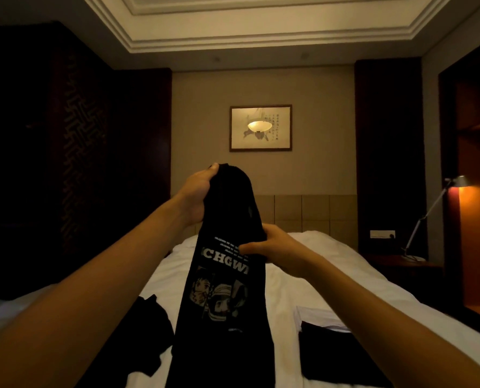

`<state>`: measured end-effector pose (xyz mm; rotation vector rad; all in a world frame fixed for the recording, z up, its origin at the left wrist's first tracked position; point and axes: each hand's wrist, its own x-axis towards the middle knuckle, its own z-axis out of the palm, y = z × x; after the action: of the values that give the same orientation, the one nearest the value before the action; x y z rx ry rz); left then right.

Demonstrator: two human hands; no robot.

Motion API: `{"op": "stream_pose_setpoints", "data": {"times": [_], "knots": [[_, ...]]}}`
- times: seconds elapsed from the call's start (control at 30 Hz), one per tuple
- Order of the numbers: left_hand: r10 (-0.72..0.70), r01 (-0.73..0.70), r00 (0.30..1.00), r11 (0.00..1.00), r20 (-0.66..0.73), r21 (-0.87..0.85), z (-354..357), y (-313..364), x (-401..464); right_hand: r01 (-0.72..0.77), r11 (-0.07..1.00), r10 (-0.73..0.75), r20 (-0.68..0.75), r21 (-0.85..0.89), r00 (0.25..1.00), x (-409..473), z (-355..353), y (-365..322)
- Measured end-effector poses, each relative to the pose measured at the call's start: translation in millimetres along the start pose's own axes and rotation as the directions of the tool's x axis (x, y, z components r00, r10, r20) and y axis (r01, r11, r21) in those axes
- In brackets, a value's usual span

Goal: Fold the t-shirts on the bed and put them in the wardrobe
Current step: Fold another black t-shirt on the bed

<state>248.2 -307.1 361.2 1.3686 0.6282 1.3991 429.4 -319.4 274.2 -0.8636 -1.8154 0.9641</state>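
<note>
A black t-shirt (222,312) with white lettering and a cartoon print hangs lengthwise above the white bed (303,278). My left hand (198,196) grips its top end, raised high. Lower down, my right hand (275,249) pinches the shirt's right edge beside the lettering. Its lower end reaches down to the bed. Another black garment (149,329) lies crumpled on the sheet to the left. A folded black garment (336,354) lies flat on the right, on top of a folded white one (315,316).
A padded headboard (308,214) and a framed picture (260,127) are straight ahead. Dark carved wood panelling (79,152) lines the left wall. At the right stand a lit desk lamp (454,182) on a bedside table (406,266) and an open wooden alcove (479,169).
</note>
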Motion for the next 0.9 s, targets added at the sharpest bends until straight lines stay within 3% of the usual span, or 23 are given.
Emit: {"op": "stream_pose_setpoints", "data": {"times": [0.13, 0.27, 0.43, 0.6, 0.73, 0.9], "knots": [[0.028, -0.035, 0.995, 0.997, -0.099, -0.069, -21, 8, 2, -0.007, 0.999, 0.009, 0.053, -0.045, 0.999, -12, -16, 11], [0.04, -0.055, 0.987, 0.994, -0.154, -0.089, -37, 12, 2, -0.027, 0.999, 0.025, -0.08, -0.022, 0.997, -17, -38, 9], [0.061, -0.06, 0.987, 0.998, -0.151, 0.01, -49, 8, 3, -0.074, 0.995, 0.092, -0.347, 0.065, 0.933, -12, -64, -3], [0.146, -0.105, 0.977, 0.964, -0.158, 0.245, -58, 2, 6, -0.077, 0.997, 0.076, -0.465, 0.017, 0.882, -10, -83, -15], [0.224, -0.165, 0.97, 0.888, -0.091, 0.429, -65, -1, 3, -0.049, 0.996, 0.015, -0.432, -0.068, 0.902, -15, -91, -22], [0.232, -0.18, 0.971, 0.864, -0.053, 0.47, -75, -1, 1, -0.159, 0.971, 0.079, -0.391, -0.178, 0.917, -19, -97, -29]]}}
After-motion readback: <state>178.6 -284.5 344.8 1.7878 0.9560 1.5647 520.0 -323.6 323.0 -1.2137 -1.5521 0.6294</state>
